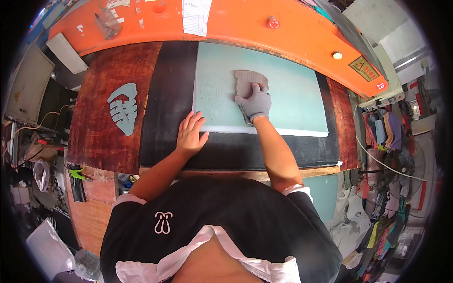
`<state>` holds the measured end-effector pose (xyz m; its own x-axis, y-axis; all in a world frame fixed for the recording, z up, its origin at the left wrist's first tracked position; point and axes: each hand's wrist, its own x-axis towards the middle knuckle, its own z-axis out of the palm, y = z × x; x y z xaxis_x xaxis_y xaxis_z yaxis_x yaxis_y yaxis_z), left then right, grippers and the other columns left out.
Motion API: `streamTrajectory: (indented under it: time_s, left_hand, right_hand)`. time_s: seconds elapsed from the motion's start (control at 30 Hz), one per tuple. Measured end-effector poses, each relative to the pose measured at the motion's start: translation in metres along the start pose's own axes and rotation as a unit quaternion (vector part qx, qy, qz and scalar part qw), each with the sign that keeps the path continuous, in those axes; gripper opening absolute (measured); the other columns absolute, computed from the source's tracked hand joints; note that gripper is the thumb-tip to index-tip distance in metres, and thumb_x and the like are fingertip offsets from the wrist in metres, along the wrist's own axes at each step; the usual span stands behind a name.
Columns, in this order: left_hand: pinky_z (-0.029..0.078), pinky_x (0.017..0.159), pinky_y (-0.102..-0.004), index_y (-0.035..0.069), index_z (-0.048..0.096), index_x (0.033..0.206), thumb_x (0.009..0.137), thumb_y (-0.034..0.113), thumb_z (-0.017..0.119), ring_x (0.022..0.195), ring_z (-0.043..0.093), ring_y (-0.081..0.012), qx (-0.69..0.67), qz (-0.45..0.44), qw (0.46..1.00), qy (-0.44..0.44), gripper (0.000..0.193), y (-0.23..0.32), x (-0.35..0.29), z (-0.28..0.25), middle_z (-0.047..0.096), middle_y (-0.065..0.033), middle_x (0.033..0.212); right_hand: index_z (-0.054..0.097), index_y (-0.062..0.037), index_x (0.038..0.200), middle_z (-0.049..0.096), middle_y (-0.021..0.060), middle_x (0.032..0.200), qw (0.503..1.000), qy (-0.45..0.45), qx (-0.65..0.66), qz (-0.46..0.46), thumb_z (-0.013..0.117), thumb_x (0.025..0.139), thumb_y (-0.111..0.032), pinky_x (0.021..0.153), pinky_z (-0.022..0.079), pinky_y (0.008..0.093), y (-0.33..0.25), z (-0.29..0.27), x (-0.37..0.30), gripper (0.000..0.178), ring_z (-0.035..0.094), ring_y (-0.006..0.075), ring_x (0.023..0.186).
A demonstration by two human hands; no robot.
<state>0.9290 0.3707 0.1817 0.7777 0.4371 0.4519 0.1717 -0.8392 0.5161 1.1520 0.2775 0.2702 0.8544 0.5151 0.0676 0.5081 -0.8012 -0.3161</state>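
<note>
Sheet (297, 94) lies beneath the gloved right hand (257, 103), which grips a grey cutter (250, 79); the bare left hand (192, 135), fingers slightly spread, steadies its near-left corner. Cutter should sit flat, clear of the outline (211, 96) left of the right hand.

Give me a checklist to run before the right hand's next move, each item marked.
1. Right hand gloved: ok.
2. Left hand gloved: not ok; it is bare, at the near left corner of the pale green sheet.
3. Grey form within the sheet's edges: ok.
4. Form apart from the outline on its left: ok.
5. Cut pieces off the sheet: ok, on the reddish-brown board.
6. Right hand's grip firm: cannot tell.
</note>
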Motion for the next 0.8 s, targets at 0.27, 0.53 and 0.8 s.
streamTrajectory:
  time_s: [0.27, 0.53, 0.8]
  left_hand:
    - [0.031, 0.102, -0.0453, 0.004, 0.055, 0.116, 0.076, 0.020, 0.066, 0.127, 0.037, -0.0319, -0.005, -0.001, 1.000, 0.003, 0.045, -0.004, 0.016, 0.003, 0.047, -0.0109, 0.132]
    - [0.030, 0.102, -0.0455, 0.005, 0.054, 0.114, 0.077, 0.021, 0.067, 0.128, 0.036, -0.0327, -0.025, 0.004, 1.000, -0.006, 0.042, -0.009, 0.024, 0.002, 0.046, -0.0106, 0.132]
    - [0.032, 0.100, -0.0445, 0.006, 0.056, 0.111, 0.077, 0.024, 0.069, 0.125, 0.039, -0.0334, -0.031, 0.017, 0.999, 0.003, 0.040, -0.029, 0.059, 0.013, 0.048, -0.0098, 0.128]
  right_hand:
    - [0.050, -0.0076, 0.124, 0.046, 0.0144, 0.125, 1.000, 0.024, -0.010, -0.001, 0.071, 0.063, -0.052, 0.088, 0.046, 0.0424, -0.002, 0.001, 0.012, 0.078, 0.048, 0.0345, 0.105]
    - [0.051, -0.0009, 0.119, 0.050, 0.0203, 0.122, 0.973, 0.162, 0.096, -0.132, 0.066, 0.074, -0.046, 0.096, 0.038, 0.0448, 0.040, 0.010, 0.006, 0.065, 0.045, 0.0396, 0.113]
    - [0.056, -0.0064, 0.079, 0.057, 0.0119, 0.078, 0.947, 0.132, 0.199, -0.214, 0.066, 0.075, -0.012, 0.062, 0.045, 0.0398, 0.148, -0.012, -0.138, 0.012, 0.056, 0.0320, 0.070]
